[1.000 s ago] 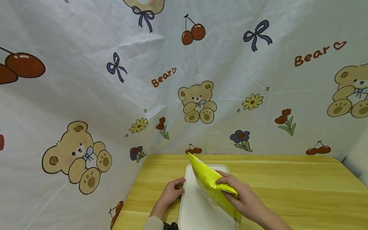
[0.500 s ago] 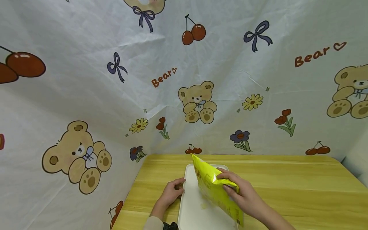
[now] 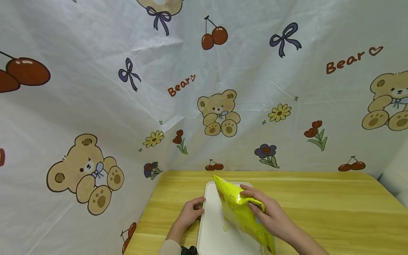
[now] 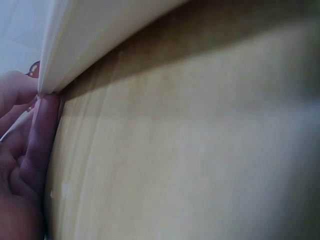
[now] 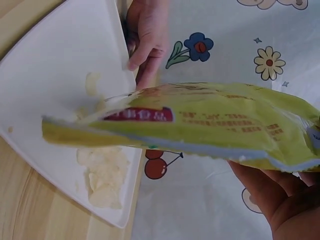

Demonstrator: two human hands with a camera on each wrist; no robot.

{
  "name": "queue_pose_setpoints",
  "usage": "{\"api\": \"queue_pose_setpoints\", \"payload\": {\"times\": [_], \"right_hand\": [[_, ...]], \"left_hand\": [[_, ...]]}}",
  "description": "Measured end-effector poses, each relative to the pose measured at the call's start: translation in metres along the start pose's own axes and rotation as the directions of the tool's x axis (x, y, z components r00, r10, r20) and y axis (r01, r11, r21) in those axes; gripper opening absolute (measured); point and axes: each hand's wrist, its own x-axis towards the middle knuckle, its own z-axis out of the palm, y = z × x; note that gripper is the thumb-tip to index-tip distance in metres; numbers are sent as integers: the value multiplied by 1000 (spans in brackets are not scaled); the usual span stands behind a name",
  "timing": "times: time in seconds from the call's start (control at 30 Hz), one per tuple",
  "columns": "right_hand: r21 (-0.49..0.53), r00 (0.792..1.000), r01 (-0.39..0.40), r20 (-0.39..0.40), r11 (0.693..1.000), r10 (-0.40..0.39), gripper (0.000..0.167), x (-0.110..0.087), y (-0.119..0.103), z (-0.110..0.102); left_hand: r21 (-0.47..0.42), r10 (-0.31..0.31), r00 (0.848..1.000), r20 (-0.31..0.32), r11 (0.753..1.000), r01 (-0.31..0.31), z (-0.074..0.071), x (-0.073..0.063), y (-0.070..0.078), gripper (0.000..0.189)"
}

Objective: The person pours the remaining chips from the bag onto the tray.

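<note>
My right hand [image 3: 271, 214] grips a yellow chip bag [image 3: 237, 210] by its upper side and holds it slanted over a white tray [image 3: 210, 233]. In the right wrist view the bag's edge stretches across the tray, and pale potato chips [image 5: 106, 177] lie in a pile by one corner, with a few more scattered near the middle. My left hand [image 3: 190, 213] is at the tray's left rim, its fingertips and thumb pinching the edge. The left wrist view shows those fingers [image 4: 42, 130] right against the rim. The bag hides part of the tray.
The tray stands on a light wooden table [image 3: 325, 209] that extends to the right. Behind and to the left hangs a white cloth [image 3: 248, 71] printed with bears, cherries and flowers. A black watch [image 3: 188, 250] shows at the left wrist.
My right hand and the bag have shifted slightly right, and the bag's top corner has dipped a little. A chip shows on the tray beside the bag. My left hand stays still.
</note>
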Motion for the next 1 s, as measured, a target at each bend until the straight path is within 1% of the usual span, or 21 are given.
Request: {"api": "queue_pose_setpoints", "payload": {"times": [0.1, 0.23, 0.37, 0.5, 0.6, 0.67, 0.8, 1.0], "right_hand": [[-21, 1000, 15, -11, 1000, -15, 28, 1, -1, -1], [-84, 998, 53, -25, 995, -55, 30, 4, -4, -5], [-137, 993, 85, -64, 987, -95, 32, 8, -8, -16], [-143, 988, 100, -102, 985, -115, 31, 14, -12, -28], [-165, 987, 124, -84, 979, -139, 30, 16, -12, -28], [-185, 988, 125, -71, 975, -140, 30, 17, -12, -26], [-194, 990, 93, -89, 977, -112, 29, 17, -12, -24], [-186, 996, 67, -53, 980, -78, 25, 19, -12, -24]], "left_hand": [[-19, 3, 1000, 2, 1000, -3, 0, 0, -1, 48], [-32, 5, 1000, 2, 999, -5, 1, -1, -1, 48], [-25, 5, 1000, -3, 1000, -5, 1, 0, -1, 48], [-18, 8, 1000, -8, 1000, -8, 2, 1, 0, 48], [-12, 12, 1000, -11, 1000, -12, 2, 1, 1, 47], [-10, 7, 1000, -13, 1000, -7, 2, 1, 1, 48], [-11, -6, 1000, -13, 1000, 6, 2, 0, 1, 47], [-11, -15, 1000, -20, 1000, 14, 2, -1, 2, 47]]}}
